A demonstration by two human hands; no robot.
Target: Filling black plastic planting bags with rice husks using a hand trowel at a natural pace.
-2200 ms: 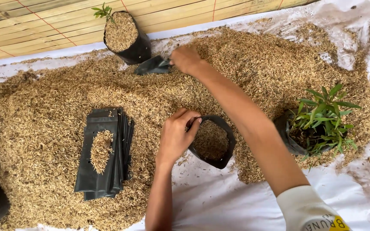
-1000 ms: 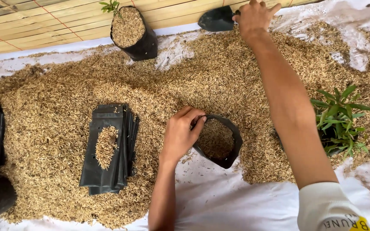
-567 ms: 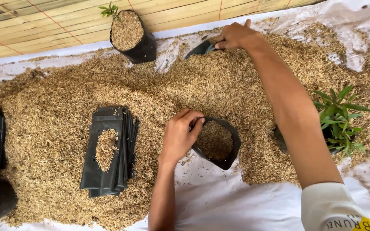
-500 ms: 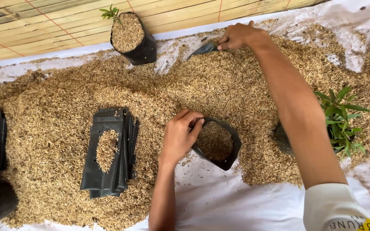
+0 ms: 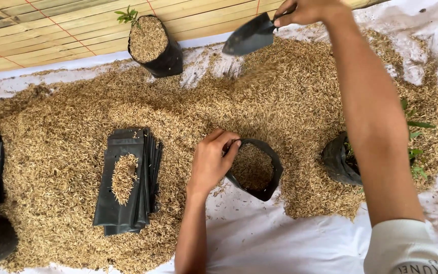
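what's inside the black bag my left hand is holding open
The black bag, held open at its rim by the left hand, holds tan rice husks. Anything beneath the husks is covered.

Husk (image 5: 77, 152): dry, rough, straw-coloured. Grow bag (image 5: 267, 157): thin black plastic, slight sheen. Flat bags (image 5: 128, 203) at 9 o'clock: same plastic, smooth. Trowel (image 5: 249, 36) blade: dark, matt. Sheet (image 5: 280, 243): white, smooth plastic. Mat (image 5: 51, 30): split bamboo.

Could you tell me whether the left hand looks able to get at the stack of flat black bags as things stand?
Probably yes: the stack of flat black bags lies just beside the left hand with only loose husk between, though that hand now grips the open bag.
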